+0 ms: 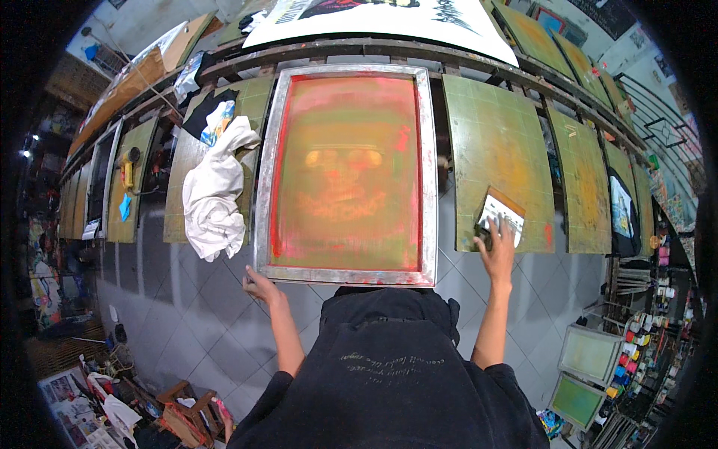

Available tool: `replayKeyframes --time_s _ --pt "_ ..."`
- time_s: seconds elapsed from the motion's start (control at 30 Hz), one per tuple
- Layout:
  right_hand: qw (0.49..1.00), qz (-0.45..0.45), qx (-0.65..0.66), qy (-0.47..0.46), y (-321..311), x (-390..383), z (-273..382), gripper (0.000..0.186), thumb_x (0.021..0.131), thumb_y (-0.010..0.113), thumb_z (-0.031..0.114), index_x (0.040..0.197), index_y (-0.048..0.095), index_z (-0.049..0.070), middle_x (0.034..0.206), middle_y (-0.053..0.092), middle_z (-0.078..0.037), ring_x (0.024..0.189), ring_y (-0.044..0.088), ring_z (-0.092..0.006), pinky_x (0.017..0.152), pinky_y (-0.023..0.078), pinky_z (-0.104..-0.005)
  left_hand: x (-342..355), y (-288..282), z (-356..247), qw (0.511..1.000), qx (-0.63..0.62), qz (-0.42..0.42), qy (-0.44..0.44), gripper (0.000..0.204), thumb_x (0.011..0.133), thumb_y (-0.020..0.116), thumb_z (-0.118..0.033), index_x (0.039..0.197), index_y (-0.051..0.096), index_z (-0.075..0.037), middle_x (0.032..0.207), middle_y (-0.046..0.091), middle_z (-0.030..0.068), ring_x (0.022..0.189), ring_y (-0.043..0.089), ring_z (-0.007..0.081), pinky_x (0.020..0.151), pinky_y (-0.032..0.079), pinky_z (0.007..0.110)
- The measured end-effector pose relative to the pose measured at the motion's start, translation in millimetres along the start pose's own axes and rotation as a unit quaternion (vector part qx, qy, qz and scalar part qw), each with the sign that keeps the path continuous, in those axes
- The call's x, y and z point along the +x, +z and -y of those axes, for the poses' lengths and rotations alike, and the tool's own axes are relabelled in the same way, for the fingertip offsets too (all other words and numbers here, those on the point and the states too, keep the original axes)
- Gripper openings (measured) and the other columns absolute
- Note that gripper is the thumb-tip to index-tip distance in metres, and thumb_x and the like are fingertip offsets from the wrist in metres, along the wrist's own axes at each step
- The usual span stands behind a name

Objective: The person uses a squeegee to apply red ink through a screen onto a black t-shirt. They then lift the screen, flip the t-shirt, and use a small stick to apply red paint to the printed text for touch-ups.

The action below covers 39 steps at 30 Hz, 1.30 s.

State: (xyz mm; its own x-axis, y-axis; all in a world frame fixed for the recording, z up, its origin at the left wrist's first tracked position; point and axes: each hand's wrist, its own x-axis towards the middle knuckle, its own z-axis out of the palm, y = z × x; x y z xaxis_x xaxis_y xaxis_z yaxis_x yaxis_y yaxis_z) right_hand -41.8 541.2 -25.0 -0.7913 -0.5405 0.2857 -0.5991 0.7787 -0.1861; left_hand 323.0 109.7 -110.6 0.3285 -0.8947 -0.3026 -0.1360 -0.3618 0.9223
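Note:
A mesh screen [348, 187] in a metal frame, red-stained inside with a faint image, fills the middle. My left hand [262, 284] is at its lower-left corner, fingers loosely apart beside or touching the frame; I see no firm grip. My right hand [495, 243] has its fingers on a small flat white-and-brown item [509, 211] with a dark part, lying on the green-yellow board [508, 135] right of the screen. That item is partly hidden by my fingers.
Crumpled white fabric [213, 194] and dark printed fabric lie on the left board. More boards [576, 179] line a metal rack [359, 49], with a large white printed sheet [374, 26] behind. Small paint containers [628, 352] and screens [587, 352] stand lower right; clutter and wooden furniture [187, 408] lower left.

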Motion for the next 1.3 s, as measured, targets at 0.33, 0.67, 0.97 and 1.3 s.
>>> replayKeyframes --time_s 0.33,0.67,0.97,1.3 --pt "0.926 0.019 0.264 0.27 53 -47 150 0.057 0.095 0.071 0.04 0.127 0.054 -0.004 0.113 0.067 -0.032 0.107 0.066 -0.0448 0.089 0.051 -0.0508 42 11 -49 0.868 0.394 0.223 0.205 0.087 0.098 0.049 -0.069 0.08 0.07 0.014 0.069 0.065 0.0328 0.077 0.068 0.0493 0.075 0.05 0.056" --pt "0.929 0.05 0.234 0.282 65 -47 124 0.056 0.09 0.075 0.043 0.099 0.066 -0.011 0.093 0.071 -0.035 0.092 0.072 -0.0474 0.08 0.054 -0.0493 19 -1 -38 0.851 0.399 0.152 0.305 0.085 0.096 0.053 -0.069 0.08 0.071 0.012 0.071 0.066 0.0333 0.075 0.07 0.0495 0.07 0.049 0.056" --pt "0.904 0.056 0.335 0.257 -7 -30 79 0.048 0.092 0.075 0.035 0.104 0.066 -0.01 0.085 0.072 -0.029 0.079 0.074 -0.0343 0.072 0.055 -0.0434 -87 -34 -69 0.887 0.308 0.114 0.325 0.062 0.099 0.062 -0.048 0.074 0.067 0.008 0.065 0.061 0.0281 0.06 0.06 0.0442 0.06 0.041 0.054" --pt "0.876 0.025 0.404 0.264 -56 -17 -46 0.044 0.087 0.078 0.025 0.114 0.066 -0.008 0.097 0.076 -0.024 0.09 0.076 -0.0279 0.08 0.057 -0.0397 -215 -12 -69 0.881 0.211 0.129 0.403 0.056 0.106 0.055 -0.039 0.078 0.064 0.008 0.059 0.057 0.017 0.055 0.048 0.0212 0.053 0.037 0.045"
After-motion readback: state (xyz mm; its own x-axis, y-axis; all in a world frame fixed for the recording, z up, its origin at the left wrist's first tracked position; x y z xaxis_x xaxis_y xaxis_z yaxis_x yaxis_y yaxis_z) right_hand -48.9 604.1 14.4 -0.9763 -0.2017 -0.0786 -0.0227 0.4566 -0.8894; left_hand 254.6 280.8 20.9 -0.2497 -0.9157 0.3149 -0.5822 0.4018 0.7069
